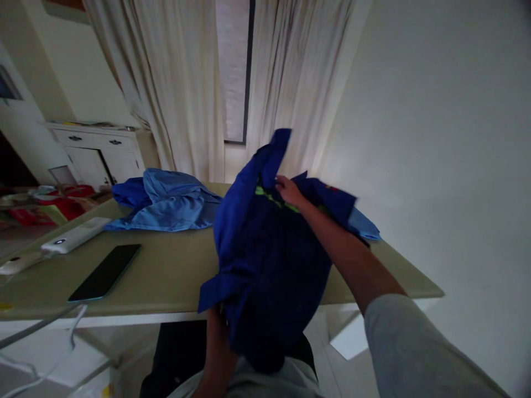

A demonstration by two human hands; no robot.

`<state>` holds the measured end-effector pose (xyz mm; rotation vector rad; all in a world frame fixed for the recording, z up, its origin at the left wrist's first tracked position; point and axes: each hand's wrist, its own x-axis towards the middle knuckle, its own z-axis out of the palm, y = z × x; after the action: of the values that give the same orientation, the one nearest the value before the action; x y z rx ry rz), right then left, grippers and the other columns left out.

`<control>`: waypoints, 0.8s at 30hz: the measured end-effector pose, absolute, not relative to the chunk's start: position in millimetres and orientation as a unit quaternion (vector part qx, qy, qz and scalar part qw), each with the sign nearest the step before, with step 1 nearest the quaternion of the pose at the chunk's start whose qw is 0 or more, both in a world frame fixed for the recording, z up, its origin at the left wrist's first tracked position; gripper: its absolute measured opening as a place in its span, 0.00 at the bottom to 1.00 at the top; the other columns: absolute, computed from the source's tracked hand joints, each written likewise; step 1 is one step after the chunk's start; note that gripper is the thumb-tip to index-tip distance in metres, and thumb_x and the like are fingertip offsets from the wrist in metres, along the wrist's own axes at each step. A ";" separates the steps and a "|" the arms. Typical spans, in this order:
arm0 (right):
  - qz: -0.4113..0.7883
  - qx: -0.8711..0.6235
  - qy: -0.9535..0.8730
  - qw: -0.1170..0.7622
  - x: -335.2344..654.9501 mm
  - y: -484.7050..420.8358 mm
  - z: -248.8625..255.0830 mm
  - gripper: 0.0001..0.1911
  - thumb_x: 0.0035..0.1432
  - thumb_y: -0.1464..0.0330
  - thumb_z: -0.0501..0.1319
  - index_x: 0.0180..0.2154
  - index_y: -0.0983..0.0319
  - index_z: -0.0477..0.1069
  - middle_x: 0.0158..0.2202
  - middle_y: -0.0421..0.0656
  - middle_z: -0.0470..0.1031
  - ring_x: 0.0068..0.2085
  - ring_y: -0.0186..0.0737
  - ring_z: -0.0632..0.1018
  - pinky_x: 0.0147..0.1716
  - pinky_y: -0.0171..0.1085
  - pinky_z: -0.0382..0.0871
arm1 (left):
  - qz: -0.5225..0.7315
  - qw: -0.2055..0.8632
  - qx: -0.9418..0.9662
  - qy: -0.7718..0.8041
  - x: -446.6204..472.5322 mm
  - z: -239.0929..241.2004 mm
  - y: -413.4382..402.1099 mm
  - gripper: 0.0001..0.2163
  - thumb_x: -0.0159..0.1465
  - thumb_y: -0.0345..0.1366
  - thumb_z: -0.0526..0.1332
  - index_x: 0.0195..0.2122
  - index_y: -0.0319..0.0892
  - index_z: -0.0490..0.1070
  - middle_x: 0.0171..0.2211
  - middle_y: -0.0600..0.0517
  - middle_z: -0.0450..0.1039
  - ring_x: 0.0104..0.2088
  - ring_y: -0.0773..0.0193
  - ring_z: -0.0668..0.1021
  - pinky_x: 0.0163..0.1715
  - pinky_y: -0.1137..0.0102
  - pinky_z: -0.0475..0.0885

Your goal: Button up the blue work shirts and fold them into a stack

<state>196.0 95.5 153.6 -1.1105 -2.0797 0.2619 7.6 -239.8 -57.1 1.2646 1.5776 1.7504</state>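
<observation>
A dark blue garment [265, 260] with a green strip near its top hangs bunched up in front of me, above the near edge of a beige table [166, 276]. My right hand [288, 190] reaches out in a grey sleeve and pinches the garment's upper part near the green strip. My left hand [215, 326] is under the garment's lower left edge, mostly covered by the cloth, with its fingers hidden.
A pile of lighter blue clothes [166, 202] lies at the table's far side. A black phone [105, 272] and a white remote-like device [74, 235] lie at the left. Cream curtains [186, 83] hang behind, a white cabinet [97, 152] at the left, a plain wall at the right.
</observation>
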 end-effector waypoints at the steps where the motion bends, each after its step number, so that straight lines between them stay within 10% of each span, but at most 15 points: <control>1: 0.109 -0.439 -0.822 0.347 189.9 93.2 138.4 0.20 0.72 0.66 0.60 0.61 0.64 0.71 0.59 0.53 0.75 0.59 0.50 0.77 0.61 0.52 0.71 | 0.618 0.208 0.477 0.590 7.1 -59.7 -240.2 0.29 0.61 0.41 0.65 0.64 0.43 0.65 0.60 0.38 0.71 0.63 0.44 0.73 0.63 0.47 0.70; 8: 0.105 -0.400 -0.896 0.164 240.6 14.7 19.6 0.32 0.70 0.51 0.59 0.67 0.63 0.67 0.67 0.57 0.68 0.68 0.56 0.69 0.68 0.56 0.61 | 0.474 0.034 0.616 0.629 21.2 -70.6 -251.2 0.23 0.62 0.39 0.64 0.58 0.43 0.66 0.55 0.37 0.73 0.60 0.38 0.74 0.63 0.32 0.61; 15: 0.073 -0.478 -0.867 0.121 327.1 -13.1 -2.0 0.35 0.72 0.45 0.48 0.72 0.54 0.59 0.72 0.50 0.60 0.72 0.57 0.64 0.70 0.61 0.54 | 0.474 -0.053 0.691 0.543 -7.4 -44.0 -253.4 0.20 0.63 0.51 0.67 0.47 0.42 0.68 0.41 0.42 0.78 0.42 0.48 0.81 0.45 0.54 0.77; 24: 0.073 -0.444 -0.880 0.150 354.9 21.5 -5.2 0.35 0.73 0.46 0.46 0.70 0.58 0.63 0.71 0.50 0.63 0.70 0.55 0.66 0.70 0.57 0.57 | 0.286 0.007 0.785 0.549 -64.8 -19.7 -229.0 0.12 0.72 0.43 0.57 0.44 0.47 0.79 0.44 0.43 0.82 0.45 0.48 0.84 0.48 0.57 0.78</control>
<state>354.9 21.5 -5.2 -1.2757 -2.5296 0.2097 -64.8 -229.0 -19.7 2.4558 1.7166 0.8934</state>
